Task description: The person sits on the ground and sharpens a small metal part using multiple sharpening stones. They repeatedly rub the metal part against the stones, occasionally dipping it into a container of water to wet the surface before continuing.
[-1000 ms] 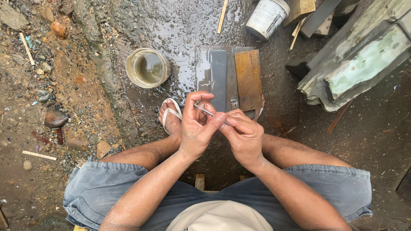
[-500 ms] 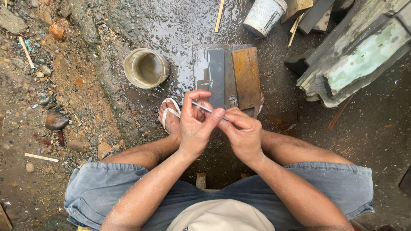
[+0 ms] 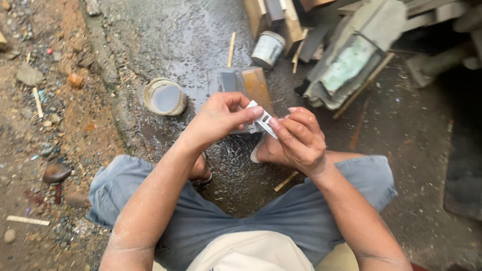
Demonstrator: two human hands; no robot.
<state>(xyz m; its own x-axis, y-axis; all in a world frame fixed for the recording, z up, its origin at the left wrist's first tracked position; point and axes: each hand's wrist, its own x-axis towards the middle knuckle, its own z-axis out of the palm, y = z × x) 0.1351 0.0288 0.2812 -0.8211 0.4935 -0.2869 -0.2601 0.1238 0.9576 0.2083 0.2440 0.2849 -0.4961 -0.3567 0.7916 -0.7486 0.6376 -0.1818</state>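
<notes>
Both hands meet over my knees and grip one small flat metal blade (image 3: 262, 119). My left hand (image 3: 218, 118) pinches its upper end between thumb and fingers. My right hand (image 3: 297, 138) holds its lower end from the right. Just beyond the hands, on the wet ground, lie a grey sharpening stone (image 3: 229, 80) and a brown one (image 3: 258, 88) side by side. Part of each stone is hidden behind my hands.
A round tin of cloudy water (image 3: 164, 97) stands left of the stones. A white bucket (image 3: 267, 48) and stacked wood and scrap (image 3: 346, 65) crowd the top right. Loose stones and sticks litter the dirt at left (image 3: 37, 100).
The view has shifted, so the stones and tin sit further left and higher. My hands have lifted and now hold the blade more upright between the fingertips.
</notes>
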